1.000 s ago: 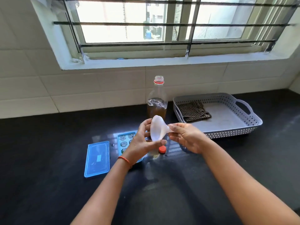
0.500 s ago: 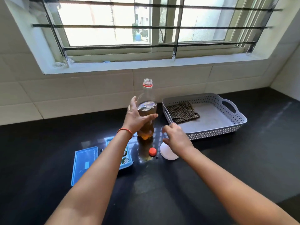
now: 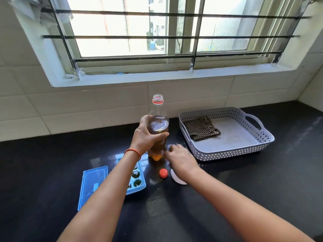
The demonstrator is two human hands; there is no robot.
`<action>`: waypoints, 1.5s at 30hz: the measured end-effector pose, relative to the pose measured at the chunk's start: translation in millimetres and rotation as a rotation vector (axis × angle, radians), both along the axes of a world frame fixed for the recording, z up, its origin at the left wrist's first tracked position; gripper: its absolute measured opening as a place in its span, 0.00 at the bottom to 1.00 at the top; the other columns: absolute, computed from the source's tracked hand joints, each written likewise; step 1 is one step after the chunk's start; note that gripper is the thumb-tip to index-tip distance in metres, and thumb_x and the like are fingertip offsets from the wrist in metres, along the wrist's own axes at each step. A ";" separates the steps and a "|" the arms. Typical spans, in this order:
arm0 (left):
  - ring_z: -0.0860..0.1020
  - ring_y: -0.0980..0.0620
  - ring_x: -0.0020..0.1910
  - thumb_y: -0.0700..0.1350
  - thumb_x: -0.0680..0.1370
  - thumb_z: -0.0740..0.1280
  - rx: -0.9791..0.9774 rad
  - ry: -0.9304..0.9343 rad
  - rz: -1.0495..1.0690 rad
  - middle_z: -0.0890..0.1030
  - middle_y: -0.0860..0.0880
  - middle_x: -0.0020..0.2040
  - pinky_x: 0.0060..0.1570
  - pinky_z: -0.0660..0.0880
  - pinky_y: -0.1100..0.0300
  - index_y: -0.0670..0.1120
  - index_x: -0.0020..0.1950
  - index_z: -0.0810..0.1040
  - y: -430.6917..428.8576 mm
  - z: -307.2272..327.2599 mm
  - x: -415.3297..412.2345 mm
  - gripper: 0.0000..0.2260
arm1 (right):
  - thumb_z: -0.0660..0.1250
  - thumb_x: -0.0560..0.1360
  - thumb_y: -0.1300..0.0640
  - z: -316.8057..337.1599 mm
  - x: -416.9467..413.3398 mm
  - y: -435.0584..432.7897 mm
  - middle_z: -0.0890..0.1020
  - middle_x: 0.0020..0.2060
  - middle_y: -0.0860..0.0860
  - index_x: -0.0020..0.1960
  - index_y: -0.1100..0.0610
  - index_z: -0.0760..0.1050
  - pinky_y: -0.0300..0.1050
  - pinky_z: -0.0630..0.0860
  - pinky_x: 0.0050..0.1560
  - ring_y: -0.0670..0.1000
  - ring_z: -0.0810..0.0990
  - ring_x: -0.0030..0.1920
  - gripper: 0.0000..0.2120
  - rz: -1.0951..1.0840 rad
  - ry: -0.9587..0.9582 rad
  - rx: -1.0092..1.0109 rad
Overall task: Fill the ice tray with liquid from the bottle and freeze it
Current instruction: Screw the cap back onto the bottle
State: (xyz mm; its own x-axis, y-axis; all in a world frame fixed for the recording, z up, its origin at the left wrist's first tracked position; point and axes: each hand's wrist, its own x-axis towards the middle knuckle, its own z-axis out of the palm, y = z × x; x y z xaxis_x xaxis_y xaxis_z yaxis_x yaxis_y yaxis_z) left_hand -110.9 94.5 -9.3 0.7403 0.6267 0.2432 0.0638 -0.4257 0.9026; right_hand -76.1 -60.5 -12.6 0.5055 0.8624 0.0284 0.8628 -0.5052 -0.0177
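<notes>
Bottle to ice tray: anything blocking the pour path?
No object does. The bottle, uncapped, is in the left hand's grip just behind the ice tray; the lid lies off to the tray's left. Only the left forearm crosses above the tray.

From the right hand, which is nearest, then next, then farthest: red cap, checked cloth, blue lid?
1. Red cap, just left of the right hand.
2. Checked cloth, behind it, in the grey basket.
3. Blue lid, far left, beyond the ice tray.
</notes>
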 end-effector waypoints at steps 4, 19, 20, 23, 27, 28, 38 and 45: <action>0.77 0.58 0.49 0.50 0.61 0.80 0.076 0.032 -0.008 0.78 0.54 0.52 0.50 0.70 0.71 0.50 0.64 0.69 -4.7 7.0 -5.4 0.35 | 0.59 0.77 0.61 -14.6 -19.7 16.9 0.72 0.62 0.60 0.63 0.59 0.71 0.51 0.67 0.58 0.62 0.70 0.62 0.15 0.052 0.051 -0.156; 0.79 0.54 0.53 0.52 0.59 0.78 0.002 0.083 -0.111 0.80 0.51 0.54 0.53 0.74 0.64 0.55 0.61 0.70 -0.6 7.0 -20.5 0.33 | 0.66 0.76 0.59 132.7 31.5 12.9 0.78 0.55 0.54 0.62 0.56 0.75 0.38 0.70 0.56 0.50 0.76 0.53 0.14 0.045 0.260 0.699; 0.79 0.54 0.53 0.53 0.59 0.78 0.015 0.093 -0.117 0.80 0.51 0.53 0.53 0.74 0.64 0.56 0.61 0.70 -1.1 7.6 -21.8 0.33 | 0.65 0.77 0.60 138.2 30.1 18.4 0.79 0.56 0.54 0.63 0.57 0.75 0.39 0.71 0.58 0.50 0.77 0.55 0.15 0.085 0.262 0.672; 0.78 0.53 0.54 0.51 0.61 0.78 0.009 0.106 -0.125 0.79 0.51 0.55 0.51 0.74 0.65 0.56 0.61 0.69 -0.4 8.4 -26.1 0.31 | 0.64 0.78 0.62 151.1 27.7 31.0 0.79 0.59 0.54 0.64 0.57 0.75 0.41 0.72 0.60 0.51 0.78 0.57 0.15 0.198 0.249 0.506; 0.77 0.53 0.54 0.51 0.62 0.78 0.036 0.116 -0.128 0.78 0.52 0.55 0.46 0.73 0.70 0.56 0.62 0.68 -0.5 7.9 -27.7 0.32 | 0.63 0.76 0.68 163.8 30.8 36.3 0.78 0.58 0.52 0.62 0.53 0.77 0.37 0.70 0.56 0.50 0.76 0.56 0.18 0.233 0.138 0.313; 0.78 0.53 0.54 0.51 0.62 0.78 0.039 0.118 -0.126 0.78 0.51 0.55 0.46 0.74 0.69 0.56 0.62 0.68 -1.3 7.8 -27.5 0.32 | 0.63 0.77 0.66 166.4 31.2 37.0 0.78 0.57 0.52 0.62 0.52 0.77 0.35 0.69 0.53 0.49 0.76 0.54 0.17 0.218 0.122 0.295; 0.78 0.51 0.54 0.51 0.62 0.78 0.046 0.126 -0.104 0.79 0.50 0.56 0.48 0.75 0.66 0.55 0.63 0.67 -4.0 7.9 -27.6 0.33 | 0.66 0.74 0.43 170.7 23.5 51.0 0.78 0.45 0.55 0.51 0.59 0.76 0.44 0.68 0.41 0.53 0.75 0.44 0.19 0.061 -0.063 0.201; 0.77 0.50 0.55 0.51 0.63 0.78 0.039 0.131 -0.110 0.78 0.49 0.57 0.50 0.77 0.62 0.55 0.63 0.66 -2.9 8.4 -27.7 0.33 | 0.71 0.73 0.56 185.7 24.3 45.3 0.79 0.50 0.49 0.56 0.53 0.80 0.35 0.63 0.44 0.45 0.72 0.46 0.12 0.187 0.084 0.205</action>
State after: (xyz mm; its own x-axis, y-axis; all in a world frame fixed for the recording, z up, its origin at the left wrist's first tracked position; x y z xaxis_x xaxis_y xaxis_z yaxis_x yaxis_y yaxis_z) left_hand -138.6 91.5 -0.9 0.8308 0.5324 0.1623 0.1311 -0.4706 0.8725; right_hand -51.8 -15.2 173.1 0.3461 0.9215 0.1763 0.9319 -0.3158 -0.1786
